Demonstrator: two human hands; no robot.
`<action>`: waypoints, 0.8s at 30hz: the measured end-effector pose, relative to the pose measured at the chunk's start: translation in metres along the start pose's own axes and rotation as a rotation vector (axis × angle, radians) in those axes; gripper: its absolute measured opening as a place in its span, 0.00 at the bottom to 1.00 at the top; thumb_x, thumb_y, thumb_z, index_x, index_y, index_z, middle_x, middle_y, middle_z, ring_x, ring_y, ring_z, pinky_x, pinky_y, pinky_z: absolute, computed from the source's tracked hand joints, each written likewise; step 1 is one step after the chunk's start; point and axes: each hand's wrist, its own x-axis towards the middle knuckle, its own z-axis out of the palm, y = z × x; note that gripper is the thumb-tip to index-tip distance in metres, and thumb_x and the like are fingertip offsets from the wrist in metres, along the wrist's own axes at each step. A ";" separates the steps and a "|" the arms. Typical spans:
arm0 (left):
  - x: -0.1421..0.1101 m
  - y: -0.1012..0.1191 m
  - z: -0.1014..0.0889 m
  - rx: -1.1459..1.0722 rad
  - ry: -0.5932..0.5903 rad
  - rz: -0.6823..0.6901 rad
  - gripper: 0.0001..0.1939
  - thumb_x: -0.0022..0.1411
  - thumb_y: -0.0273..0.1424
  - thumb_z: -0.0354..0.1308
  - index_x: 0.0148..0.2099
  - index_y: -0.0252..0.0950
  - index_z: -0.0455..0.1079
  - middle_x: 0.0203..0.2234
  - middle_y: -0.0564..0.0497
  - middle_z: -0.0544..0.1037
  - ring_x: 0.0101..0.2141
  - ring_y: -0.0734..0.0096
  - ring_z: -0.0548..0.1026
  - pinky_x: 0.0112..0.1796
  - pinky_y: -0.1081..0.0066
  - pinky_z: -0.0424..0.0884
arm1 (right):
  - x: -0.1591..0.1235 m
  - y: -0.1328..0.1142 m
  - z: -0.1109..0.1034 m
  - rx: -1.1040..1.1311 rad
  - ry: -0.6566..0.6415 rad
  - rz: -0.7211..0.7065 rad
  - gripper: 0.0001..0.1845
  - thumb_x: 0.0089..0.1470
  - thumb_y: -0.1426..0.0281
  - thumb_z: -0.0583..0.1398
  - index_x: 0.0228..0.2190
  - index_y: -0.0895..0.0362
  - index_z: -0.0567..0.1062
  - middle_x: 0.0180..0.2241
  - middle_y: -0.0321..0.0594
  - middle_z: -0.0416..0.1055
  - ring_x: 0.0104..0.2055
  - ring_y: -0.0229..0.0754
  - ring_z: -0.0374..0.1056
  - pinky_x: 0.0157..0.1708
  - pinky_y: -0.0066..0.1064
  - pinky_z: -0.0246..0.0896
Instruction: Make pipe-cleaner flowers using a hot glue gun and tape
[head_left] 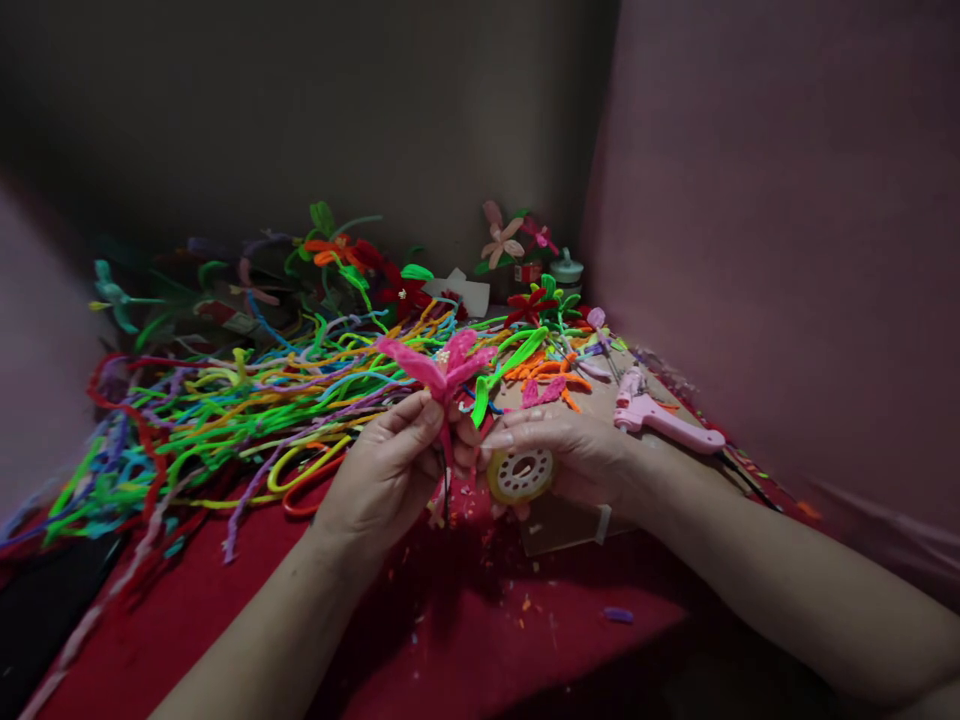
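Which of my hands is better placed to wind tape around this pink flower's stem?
Probably your right hand: it holds the tape roll close beside the stem. Your left hand pinches the pink flower below its petals, so it seems better suited to steadying.

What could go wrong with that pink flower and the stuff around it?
The left hand pinches the pink flower just below its petals, so a hard squeeze might bend them. The right hand holds a tape roll at the same time, so the roll could slip or knock the flower. The pink glue gun lies close by the right wrist; it might burn if hot, though I can't tell whether it is.
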 end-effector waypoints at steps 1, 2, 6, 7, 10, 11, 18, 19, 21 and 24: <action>0.001 0.000 -0.001 -0.011 0.011 -0.006 0.06 0.53 0.30 0.63 0.29 0.31 0.72 0.21 0.49 0.77 0.19 0.74 0.74 0.21 0.78 0.72 | 0.000 0.000 0.000 0.002 0.022 -0.024 0.08 0.48 0.69 0.61 0.29 0.61 0.74 0.24 0.37 0.72 0.23 0.36 0.69 0.19 0.24 0.62; 0.002 0.000 -0.001 -0.020 0.023 -0.013 0.07 0.52 0.30 0.64 0.29 0.30 0.72 0.21 0.49 0.77 0.19 0.74 0.74 0.21 0.78 0.72 | 0.000 0.000 0.000 0.002 0.046 -0.055 0.08 0.48 0.68 0.61 0.29 0.61 0.74 0.25 0.37 0.72 0.24 0.35 0.69 0.20 0.24 0.61; 0.005 -0.001 -0.005 -0.041 0.059 -0.057 0.07 0.52 0.29 0.64 0.30 0.30 0.73 0.22 0.48 0.78 0.20 0.73 0.75 0.23 0.77 0.74 | -0.001 0.001 0.001 -0.102 0.134 -0.186 0.07 0.48 0.67 0.62 0.29 0.58 0.75 0.29 0.37 0.72 0.29 0.34 0.68 0.29 0.26 0.61; 0.006 -0.001 -0.005 -0.044 0.070 -0.070 0.06 0.53 0.29 0.63 0.31 0.29 0.72 0.22 0.47 0.78 0.20 0.73 0.75 0.23 0.77 0.74 | -0.002 0.000 0.001 -0.162 0.156 -0.207 0.07 0.48 0.66 0.62 0.29 0.58 0.75 0.30 0.37 0.72 0.30 0.34 0.67 0.31 0.27 0.61; 0.009 0.000 -0.007 -0.065 0.164 -0.075 0.07 0.58 0.25 0.57 0.29 0.28 0.71 0.19 0.47 0.76 0.19 0.74 0.75 0.23 0.78 0.74 | -0.003 -0.003 0.001 -0.376 0.223 -0.269 0.09 0.52 0.67 0.57 0.29 0.58 0.76 0.30 0.37 0.70 0.31 0.34 0.63 0.33 0.27 0.57; 0.010 0.000 -0.007 -0.074 0.209 -0.067 0.08 0.59 0.24 0.54 0.28 0.28 0.71 0.19 0.48 0.75 0.19 0.75 0.74 0.22 0.78 0.73 | -0.004 -0.004 0.001 -0.429 0.247 -0.286 0.10 0.52 0.68 0.56 0.29 0.58 0.76 0.30 0.37 0.70 0.31 0.34 0.62 0.32 0.27 0.56; 0.009 0.003 -0.001 -0.060 0.290 -0.054 0.13 0.62 0.20 0.47 0.30 0.28 0.71 0.20 0.46 0.76 0.18 0.76 0.74 0.17 0.81 0.70 | -0.007 -0.009 0.007 -0.552 0.294 -0.321 0.11 0.53 0.70 0.54 0.28 0.59 0.76 0.31 0.37 0.68 0.32 0.35 0.61 0.32 0.27 0.53; 0.008 0.003 0.001 -0.059 0.267 -0.050 0.13 0.62 0.21 0.46 0.31 0.28 0.72 0.21 0.46 0.77 0.18 0.76 0.74 0.16 0.81 0.70 | -0.007 -0.008 0.008 -0.570 0.306 -0.326 0.12 0.54 0.70 0.53 0.27 0.59 0.76 0.31 0.37 0.69 0.32 0.35 0.61 0.32 0.27 0.53; 0.006 0.001 0.003 -0.056 0.217 -0.056 0.13 0.63 0.22 0.46 0.33 0.28 0.72 0.24 0.44 0.78 0.18 0.76 0.74 0.16 0.80 0.70 | -0.006 -0.006 0.009 -0.593 0.331 -0.333 0.12 0.55 0.69 0.54 0.27 0.59 0.75 0.29 0.36 0.68 0.31 0.35 0.60 0.33 0.28 0.54; 0.003 -0.002 0.003 -0.060 0.144 -0.081 0.09 0.62 0.24 0.51 0.35 0.29 0.73 0.28 0.43 0.79 0.21 0.73 0.76 0.20 0.78 0.74 | -0.004 -0.002 0.010 -0.616 0.340 -0.367 0.12 0.56 0.68 0.54 0.28 0.59 0.75 0.28 0.36 0.69 0.31 0.35 0.61 0.35 0.29 0.56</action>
